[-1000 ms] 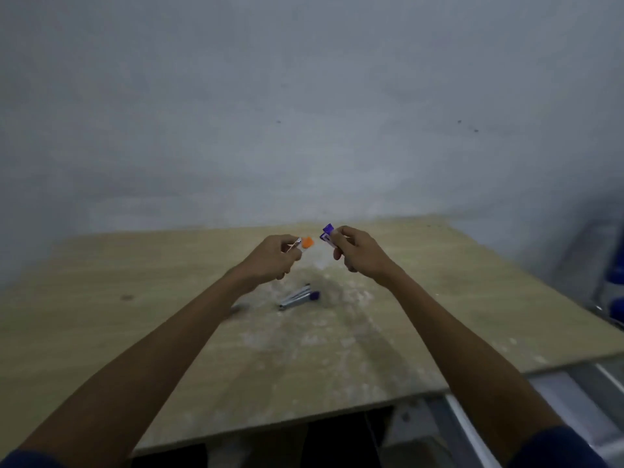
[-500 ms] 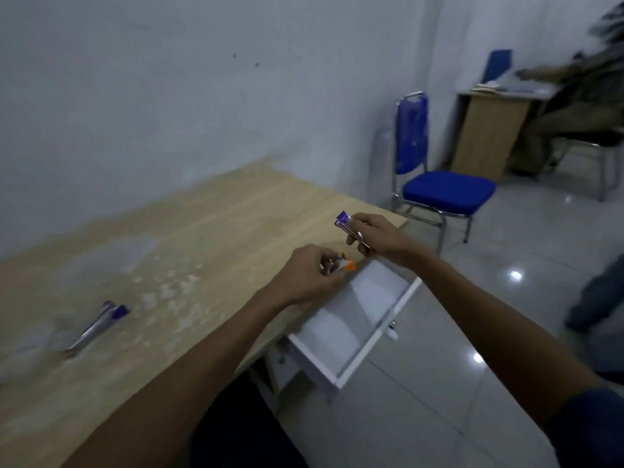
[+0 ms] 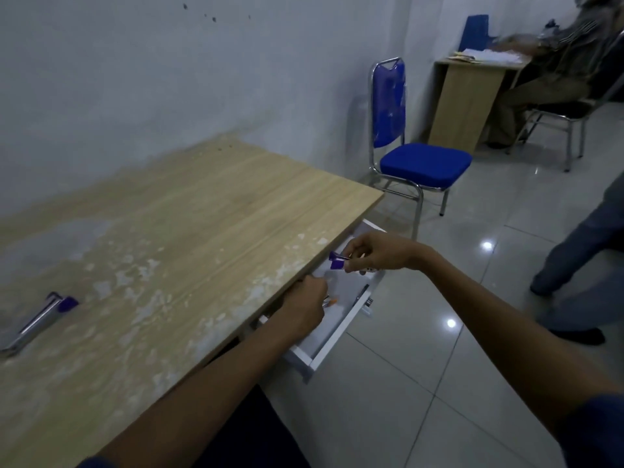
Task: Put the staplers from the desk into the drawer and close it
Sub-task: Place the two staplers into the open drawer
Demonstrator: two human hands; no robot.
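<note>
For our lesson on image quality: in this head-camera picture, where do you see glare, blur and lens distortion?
Head view: dim, bluish light overall; small bright glare spots on the glossy floor tiles; the stapler on the desk and the seated person at the far desk are smeared by blur; the wide lens bows the desk edge; the left hand in the drawer sits in shadow.

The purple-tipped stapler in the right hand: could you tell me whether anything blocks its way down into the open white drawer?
Nothing visible does. The right hand holds the purple-tipped stapler directly above the open white drawer, clear of the wooden desk edge. The left hand, with an orange-tipped stapler, sits nearer the drawer's near end.
</note>
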